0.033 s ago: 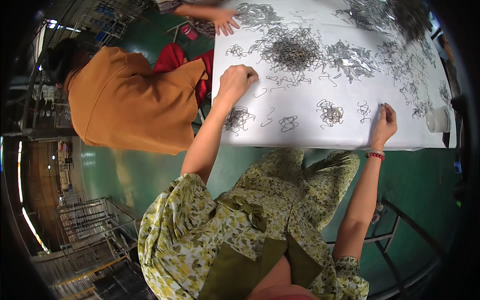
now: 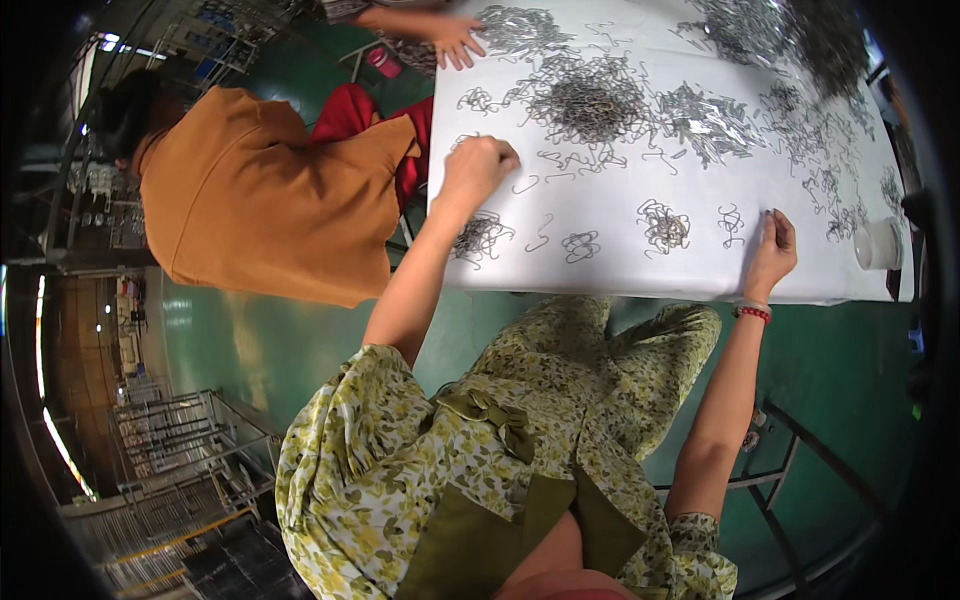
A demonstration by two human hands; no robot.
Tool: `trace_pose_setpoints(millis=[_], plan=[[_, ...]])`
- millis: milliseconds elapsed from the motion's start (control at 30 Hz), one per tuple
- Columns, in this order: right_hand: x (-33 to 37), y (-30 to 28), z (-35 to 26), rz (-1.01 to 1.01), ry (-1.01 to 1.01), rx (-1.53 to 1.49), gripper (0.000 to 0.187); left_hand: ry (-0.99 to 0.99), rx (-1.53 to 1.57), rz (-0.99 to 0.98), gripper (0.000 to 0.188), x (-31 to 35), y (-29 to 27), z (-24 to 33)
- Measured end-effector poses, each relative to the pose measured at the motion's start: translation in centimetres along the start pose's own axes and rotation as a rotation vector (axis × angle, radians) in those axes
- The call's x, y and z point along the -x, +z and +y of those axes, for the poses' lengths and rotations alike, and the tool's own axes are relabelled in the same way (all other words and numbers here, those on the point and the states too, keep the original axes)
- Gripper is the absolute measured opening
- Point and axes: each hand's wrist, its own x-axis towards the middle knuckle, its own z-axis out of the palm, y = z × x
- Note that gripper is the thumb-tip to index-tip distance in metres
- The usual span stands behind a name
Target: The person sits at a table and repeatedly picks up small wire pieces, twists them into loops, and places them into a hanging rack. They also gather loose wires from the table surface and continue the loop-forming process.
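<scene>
Over the left part of a white-covered table [image 2: 610,275] is my left hand [image 2: 478,172], its fingers curled together; whatever they may hold is hidden. A loose bent wire hook [image 2: 525,184] lies just below its fingertips. My right hand [image 2: 775,248] rests near the table's front edge, thumb and fingers pinched, with a tiny dark bit at the tips. Left of it lies a small group of S-shaped wire hooks [image 2: 730,226]. Further left are a denser pile of hooks [image 2: 663,228] and a small cluster [image 2: 580,246]. Another hook pile [image 2: 482,236] sits beside my left wrist.
A big heap of hooks [image 2: 595,100] fills the table's middle, beside shiny narrow strips [image 2: 705,125]. A whitish cup [image 2: 880,243] stands at the right edge. Another person in a brown top [image 2: 270,200] sits at left; a co-worker's hand [image 2: 457,42] touches the far left corner.
</scene>
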Motion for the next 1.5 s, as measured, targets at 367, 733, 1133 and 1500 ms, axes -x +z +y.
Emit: trace_pose_setpoints(millis=[367,733,1133,1500], plan=[[-0.4,0.5,1.5,0.048,0.03,-0.156,0.024,-0.033,0.144,0.231,0.019,1.2,0.0,-1.9],[-0.5,0.5,1.0,0.033,0.056,-0.248,0.024,0.002,0.217,-0.183,0.021,6.8,-3.6,-0.7],[0.0,0.5,-0.5,0.002,0.088,-0.155,0.023,-0.147,0.283,-0.377,0.02,5.4,-0.5,2.1],[0.0,0.5,-0.2,-0.012,0.094,-0.097,0.024,-0.092,0.258,-0.059,0.016,5.6,-2.5,-1.1]])
